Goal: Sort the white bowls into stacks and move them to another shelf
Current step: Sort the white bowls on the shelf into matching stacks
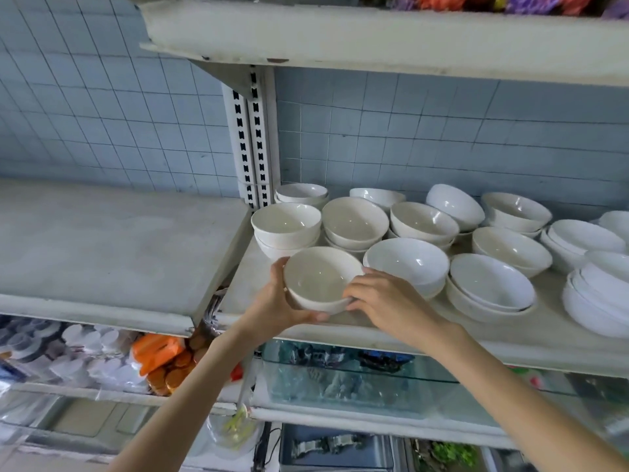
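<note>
White bowl (320,277) is held upright over the front left corner of the right shelf (243,287). The left hand (272,301) cups its underside, and the right hand (388,301) has its fingers (357,294) curled against the bowl's side. Stacked bowls (490,281) crowd the shelf behind, and the left shelf (102,247) adjoins it.

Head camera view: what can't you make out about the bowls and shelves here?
Held bowl: head view; left hand and right hand cover its base, so lifted or resting is unclear.
Rightmost stacks: head view; the frame edge cuts them, count unknown.
Top-shelf packets: head view; cut by the top edge.
Lower-shelf goods: head view; blurred, unidentifiable.
</note>
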`<state>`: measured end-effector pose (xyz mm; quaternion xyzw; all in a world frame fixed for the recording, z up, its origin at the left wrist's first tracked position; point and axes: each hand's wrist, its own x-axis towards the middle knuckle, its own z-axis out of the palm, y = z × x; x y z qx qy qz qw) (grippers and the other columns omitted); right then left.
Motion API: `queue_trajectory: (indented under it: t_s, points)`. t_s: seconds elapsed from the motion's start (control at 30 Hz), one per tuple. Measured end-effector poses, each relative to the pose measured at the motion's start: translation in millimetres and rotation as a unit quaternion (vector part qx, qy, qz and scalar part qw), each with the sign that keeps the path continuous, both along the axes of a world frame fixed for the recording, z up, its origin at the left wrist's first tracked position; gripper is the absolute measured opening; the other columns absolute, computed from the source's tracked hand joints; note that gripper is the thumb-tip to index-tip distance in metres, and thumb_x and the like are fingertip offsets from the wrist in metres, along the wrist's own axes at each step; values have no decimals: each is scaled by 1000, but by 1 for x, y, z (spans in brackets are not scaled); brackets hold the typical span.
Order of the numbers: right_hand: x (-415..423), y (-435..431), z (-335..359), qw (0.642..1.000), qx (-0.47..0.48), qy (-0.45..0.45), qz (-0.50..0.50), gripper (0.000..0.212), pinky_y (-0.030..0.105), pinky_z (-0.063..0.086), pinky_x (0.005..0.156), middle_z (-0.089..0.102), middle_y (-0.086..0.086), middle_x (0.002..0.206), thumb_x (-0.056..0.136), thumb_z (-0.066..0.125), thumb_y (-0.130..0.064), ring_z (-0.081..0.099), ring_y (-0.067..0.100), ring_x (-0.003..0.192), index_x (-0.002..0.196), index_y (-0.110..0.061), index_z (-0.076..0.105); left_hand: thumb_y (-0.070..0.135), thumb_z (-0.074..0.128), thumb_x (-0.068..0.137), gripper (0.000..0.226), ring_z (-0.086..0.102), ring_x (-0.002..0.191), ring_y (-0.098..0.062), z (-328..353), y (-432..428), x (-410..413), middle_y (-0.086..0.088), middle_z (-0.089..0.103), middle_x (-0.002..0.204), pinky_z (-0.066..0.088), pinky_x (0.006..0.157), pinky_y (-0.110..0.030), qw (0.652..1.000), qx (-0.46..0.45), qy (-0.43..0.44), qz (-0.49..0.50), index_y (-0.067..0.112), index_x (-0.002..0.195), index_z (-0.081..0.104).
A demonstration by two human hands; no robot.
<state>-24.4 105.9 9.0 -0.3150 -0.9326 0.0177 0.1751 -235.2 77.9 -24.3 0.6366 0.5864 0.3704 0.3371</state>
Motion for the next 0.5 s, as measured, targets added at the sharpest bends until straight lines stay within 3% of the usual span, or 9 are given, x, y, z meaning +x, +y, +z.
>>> queue_trajectory:
  t_s: [0.07,0.13,0.27,0.33,0.5]
  points:
    - [0,-1,3,1000,-21,-7,8,9,28,53,60,62,-4,76,79,69,-2,58,14,67,81,-11,67,63,87,37,129,49,116,-9,-6,3,-3,14,46,123,45,94,-19,1000,-3,-14,-9,18,137,18]
    - [2,-2,3,999,-27,-18,14,7,29,48,52,62,-4,79,82,66,-4,58,15,68,84,-10,67,73,80,34,129,49,118,-5,-8,3,-5,18,44,125,47,98,-28,999,-7,-38,-22,24,135,18]
    - [2,2,13,996,-77,-32,20,12,29,45,60,62,-9,88,91,60,-25,56,14,75,93,-16,68,73,80,33,131,45,114,14,-3,3,-2,20,43,125,46,95,-21,997,-6,-70,-26,24,137,17]
    - [0,7,24,992,-122,-13,15,20,30,46,67,62,-14,92,90,57,-40,54,9,76,93,-23,68,66,84,36,127,46,112,16,-3,3,-2,16,43,127,49,89,-17,995,-9,-91,-28,23,137,18]
    - [-9,39,42,984,-155,92,-1,30,34,47,88,63,-16,106,84,57,-49,59,5,98,100,-26,67,12,87,58,106,50,109,12,-5,2,-2,9,44,128,49,80,-13,988,-21,-149,-35,18,141,21]
